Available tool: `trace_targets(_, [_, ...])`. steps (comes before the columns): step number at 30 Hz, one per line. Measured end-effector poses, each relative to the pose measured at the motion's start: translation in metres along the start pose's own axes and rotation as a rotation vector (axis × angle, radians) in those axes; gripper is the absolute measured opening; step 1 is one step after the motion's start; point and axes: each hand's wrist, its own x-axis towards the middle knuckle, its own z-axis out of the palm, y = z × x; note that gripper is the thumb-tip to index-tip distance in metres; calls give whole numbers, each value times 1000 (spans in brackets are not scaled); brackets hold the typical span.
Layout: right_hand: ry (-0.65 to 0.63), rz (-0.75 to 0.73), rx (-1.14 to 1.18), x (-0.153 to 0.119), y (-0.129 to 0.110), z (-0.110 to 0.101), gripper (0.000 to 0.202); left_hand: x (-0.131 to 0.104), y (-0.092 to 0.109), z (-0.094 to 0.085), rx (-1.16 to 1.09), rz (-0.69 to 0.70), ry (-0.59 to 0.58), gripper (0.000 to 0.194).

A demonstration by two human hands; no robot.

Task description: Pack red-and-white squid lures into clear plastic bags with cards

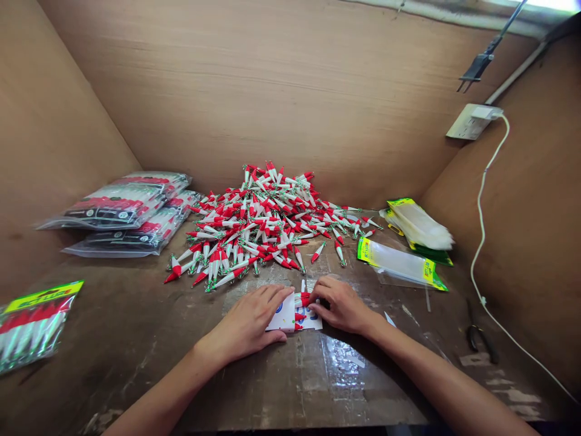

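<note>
A white printed card holder [284,316] lies on the table, with several red and white lures [301,301] in a row at its right side, partly covered by it. My left hand [254,318] holds the holder's left side, thumb below and fingers over its top edge. My right hand [338,303] has its fingers curled on the red tips of the lures; its thumb and index finger pinch at one of them. Behind both hands rises a big pile of red and white lures [267,218] with green hooks.
Filled plastic bags [122,203] are stacked at the back left. A packed lure bag [36,321] lies at the left edge. Yellow-topped clear bags [399,260], black pliers [480,340] and a white cable [483,224] are at the right. A plug [476,65] hangs above.
</note>
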Motion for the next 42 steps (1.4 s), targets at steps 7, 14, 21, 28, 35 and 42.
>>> trace_targets(7, [-14,47,-125,0,-6,11,19,0,4,-3,16,-19,-26,81])
trace_targets(14, [2,110,-65,1,-6,19,13,-1,3,-4,37,-17,-25,84])
trace_targets(21, [43,132,-30,2,-6,20,14,-1,5,-5,37,-27,-28,85])
trace_targets(28, [35,115,-42,3,-5,19,13,0,2,-3,42,-26,-25,88])
trace_targets(35, [7,18,-9,3,-5,23,11,0,2,-2,28,-8,-8,83])
trace_targets(42, [51,-50,59,3,-5,20,8,-1,0,0,43,-15,-18,83])
